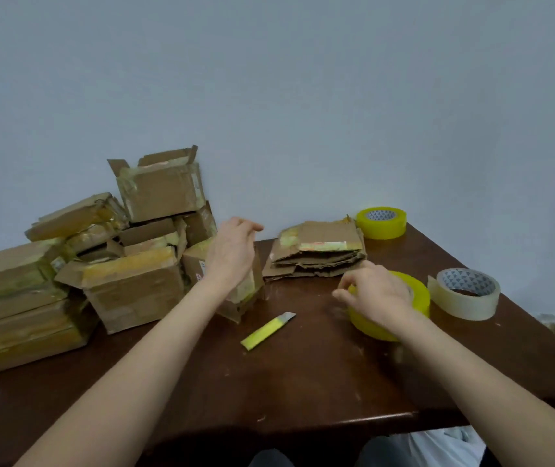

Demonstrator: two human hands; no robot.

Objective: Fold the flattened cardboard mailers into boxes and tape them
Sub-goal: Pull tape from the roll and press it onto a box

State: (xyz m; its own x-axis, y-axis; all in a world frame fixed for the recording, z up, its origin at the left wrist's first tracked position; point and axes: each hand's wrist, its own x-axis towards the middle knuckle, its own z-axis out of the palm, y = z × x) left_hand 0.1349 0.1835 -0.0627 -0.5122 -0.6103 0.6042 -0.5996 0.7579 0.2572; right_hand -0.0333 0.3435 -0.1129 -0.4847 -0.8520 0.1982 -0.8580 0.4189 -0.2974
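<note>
The two hands work well apart, each at its own thing. At the far left of the brown table [303, 382], a heap of folded boxes [127, 284] is stacked against the wall, most of them banded in yellowish tape, though the topmost box [159, 190] has its flaps open. By that count a good share of the job looks done. The left hand [232, 254] is raised over a small box [247, 294] standing on end just right of the heap. The wrist lies against the box's face and the fingers bend past its top edge, but I cannot tell whether they pinch tape or a flap or hold nothing. A yellow utility knife [267, 330] lies loose on the table between the forearms. Behind it a short stack of flattened mailers [320, 254] waits to be folded, so several boxes remain. The right hand [374, 294] is curled down over a yellow tape roll [414, 294] lying flat, with its fingertips gripping the near rim, probably feeling for the tape's free end. A whitish tape roll [468, 293] sits just beside it, and a second yellow roll [382, 222] stands at the back.
</note>
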